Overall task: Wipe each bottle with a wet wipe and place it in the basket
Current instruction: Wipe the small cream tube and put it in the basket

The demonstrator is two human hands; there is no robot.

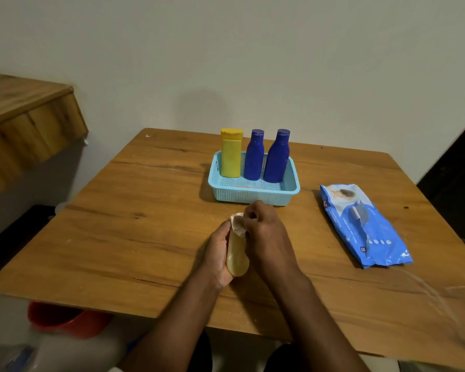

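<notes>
3 bottles [253, 159] stood in basket [290, 191] beyond fingers; left hand [217, 253] gripped 4th, tan bottle [236, 257], right hand [263, 232] fingers pinched wipe [237, 224] on its top, so est. last wipe + placing left.

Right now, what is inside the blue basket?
Inside the blue basket, three bottles stand upright along its far wall: a yellow bottle and two dark blue bottles. The near wall hides part of the floor.

wooden desk [151, 237] with visible grain lines and a few pale specks. light blue basket [253, 193] sits toward the far edge, about midway along it. blue wet wipe pack [365, 226] lies flat near the right edge.
</notes>
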